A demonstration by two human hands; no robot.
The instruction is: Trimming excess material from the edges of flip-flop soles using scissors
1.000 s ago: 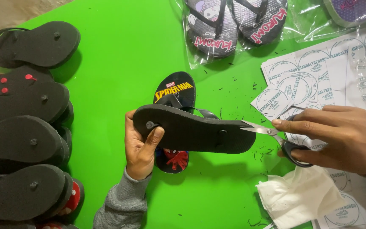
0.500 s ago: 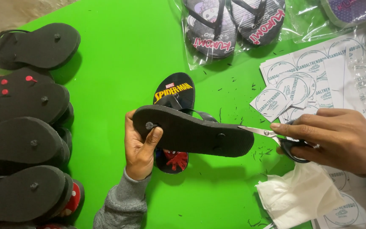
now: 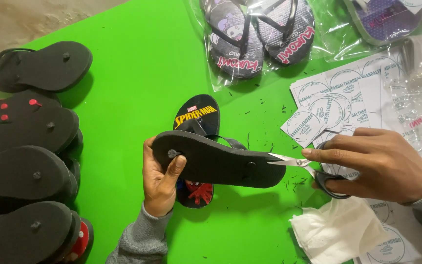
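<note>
Left hand [image 3: 159, 183] gripped black sandal [image 3: 218, 164] sole-up above green table [image 3: 123, 73], thumb pressed beside toe plug, fingers curled behind. Right hand [image 3: 374, 164] held scissors [image 3: 301, 166], fingers closed through handles, blade tips touching sole at heel plug. Step in hand judged: trimming near heel plug. Next cut called for steady sandal, tips kept tight against sole. Second sandal [image 3: 196, 120] lay beneath.

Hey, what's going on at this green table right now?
A person holds a black flip-flop sole-up in the left hand and puts small scissors, held in the right hand, to its heel end. Another flip-flop with a printed footbed lies beneath on the green table. Upturned black flip-flops are stacked at the left; bagged pairs and round stickers lie at the top and right.
</note>
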